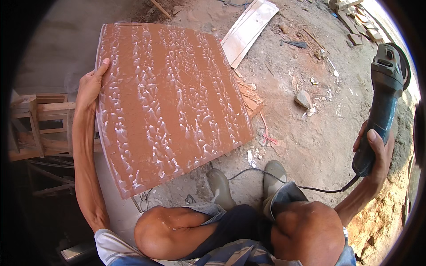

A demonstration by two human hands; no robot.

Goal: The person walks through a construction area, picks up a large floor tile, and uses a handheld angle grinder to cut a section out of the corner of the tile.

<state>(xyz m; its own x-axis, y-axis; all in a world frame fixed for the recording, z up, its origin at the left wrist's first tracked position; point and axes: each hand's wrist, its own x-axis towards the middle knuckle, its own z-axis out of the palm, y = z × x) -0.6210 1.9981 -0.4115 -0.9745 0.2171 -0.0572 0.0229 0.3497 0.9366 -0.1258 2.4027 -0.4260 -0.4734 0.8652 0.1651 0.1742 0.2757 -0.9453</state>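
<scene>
A large square brown tile (pixel 162 99), its face streaked with rows of raised white-edged marks, stands tilted before my knees. My left hand (pixel 91 86) grips its left edge, the thumb lying on the face and the other fingers hidden behind. Off to the right, my right hand (pixel 379 146) is wrapped round the dark body of an angle grinder (pixel 382 108). The grinder is held upright, apart from the tile, with its disc (pixel 404 66) at the top right. From its lower end a black cord (pixel 328 190) runs back past my boots.
White boards (pixel 250 29) lie behind the tile, with a reddish broken block (pixel 249 95) by its right edge. A stone (pixel 303 99) and scattered chips dot the dirt floor. Wooden frames (pixel 49 122) stand at left; wood offcuts (pixel 359 22) lie at far right. My boots (pixel 275 172) are below.
</scene>
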